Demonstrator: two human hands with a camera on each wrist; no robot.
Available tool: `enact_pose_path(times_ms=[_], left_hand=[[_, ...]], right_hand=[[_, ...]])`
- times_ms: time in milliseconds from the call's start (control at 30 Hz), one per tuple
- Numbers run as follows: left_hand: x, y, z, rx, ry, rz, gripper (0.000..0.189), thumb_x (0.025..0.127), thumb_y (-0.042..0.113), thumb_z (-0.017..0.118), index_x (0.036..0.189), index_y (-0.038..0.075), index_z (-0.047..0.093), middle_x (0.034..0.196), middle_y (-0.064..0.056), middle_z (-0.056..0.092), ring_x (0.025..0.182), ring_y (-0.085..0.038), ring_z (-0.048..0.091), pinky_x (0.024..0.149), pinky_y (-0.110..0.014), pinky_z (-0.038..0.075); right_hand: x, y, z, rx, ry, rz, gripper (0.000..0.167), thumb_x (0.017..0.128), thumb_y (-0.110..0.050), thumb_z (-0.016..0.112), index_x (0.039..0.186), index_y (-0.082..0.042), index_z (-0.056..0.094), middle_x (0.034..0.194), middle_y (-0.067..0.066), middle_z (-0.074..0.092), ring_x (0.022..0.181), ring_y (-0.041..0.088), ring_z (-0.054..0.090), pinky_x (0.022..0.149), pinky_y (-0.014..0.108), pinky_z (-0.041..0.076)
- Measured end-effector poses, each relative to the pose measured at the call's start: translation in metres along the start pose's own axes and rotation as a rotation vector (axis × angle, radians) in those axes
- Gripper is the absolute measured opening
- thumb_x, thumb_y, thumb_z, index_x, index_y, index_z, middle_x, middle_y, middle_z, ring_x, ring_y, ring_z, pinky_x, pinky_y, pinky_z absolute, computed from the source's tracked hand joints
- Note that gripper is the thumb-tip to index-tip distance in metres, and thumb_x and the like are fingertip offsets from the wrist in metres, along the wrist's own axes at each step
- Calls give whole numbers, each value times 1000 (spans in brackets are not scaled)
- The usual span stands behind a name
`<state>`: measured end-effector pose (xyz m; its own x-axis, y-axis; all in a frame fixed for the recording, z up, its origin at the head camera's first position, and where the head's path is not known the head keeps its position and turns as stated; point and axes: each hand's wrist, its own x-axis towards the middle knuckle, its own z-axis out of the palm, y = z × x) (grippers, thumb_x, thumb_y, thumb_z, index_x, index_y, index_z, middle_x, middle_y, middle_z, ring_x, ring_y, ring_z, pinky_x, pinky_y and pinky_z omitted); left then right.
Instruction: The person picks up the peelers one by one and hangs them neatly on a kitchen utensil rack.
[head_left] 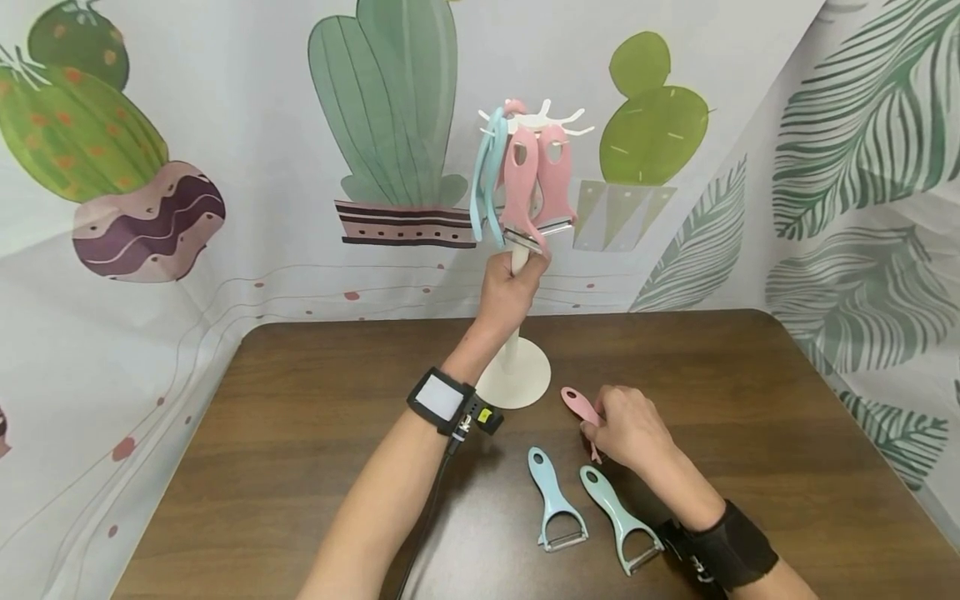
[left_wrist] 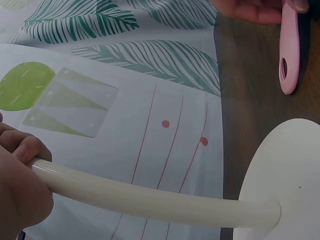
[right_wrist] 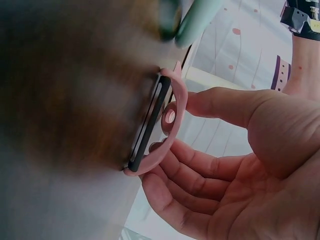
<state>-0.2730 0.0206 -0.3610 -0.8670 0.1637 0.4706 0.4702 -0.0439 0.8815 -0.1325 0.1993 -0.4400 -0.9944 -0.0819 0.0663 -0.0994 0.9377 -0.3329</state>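
My left hand (head_left: 510,292) grips the cream pole (left_wrist: 150,200) of an upright rack, just below the peelers hanging from its top. Pink peelers (head_left: 519,183) and light blue peelers (head_left: 491,179) hang on the hooks. Down on the table, to the right of the round base (head_left: 528,379), my right hand (head_left: 633,425) pinches a pink peeler (head_left: 577,402) between thumb and fingers. Its handle points toward the rack. The right wrist view shows the thumb on one side of this peeler's curved head (right_wrist: 181,95) and fingers at the other.
A light blue peeler (head_left: 550,492) and a green peeler (head_left: 611,504) lie on the brown table (head_left: 300,467), nearer to me than the pink one. Some white hooks (head_left: 573,117) at the rack's top right carry nothing. A cactus-print cloth (head_left: 262,167) hangs behind the table.
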Motion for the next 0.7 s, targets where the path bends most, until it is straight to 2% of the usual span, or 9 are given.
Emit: enact_pose_path(times_ms=[300,700], left_hand=[[1,3,1,0,2,1,50,94,30,53,50,11,38,41,5,31,38,-12,28,36,-28,20],[-1,2,1,1,4,1,51,94,30,53,50,12,38,41,5,31,37,-11,27,36,-27,20]], right_hand=[[3,2,0,7,-20,30,23,75,-24,77,65,-13,59,62,1,56,58,18,51,52,30,38],[5,4,4,15,3,27,21,71,-23,76,65,-14,58,61,0,55,56,17,50,49,29,37]])
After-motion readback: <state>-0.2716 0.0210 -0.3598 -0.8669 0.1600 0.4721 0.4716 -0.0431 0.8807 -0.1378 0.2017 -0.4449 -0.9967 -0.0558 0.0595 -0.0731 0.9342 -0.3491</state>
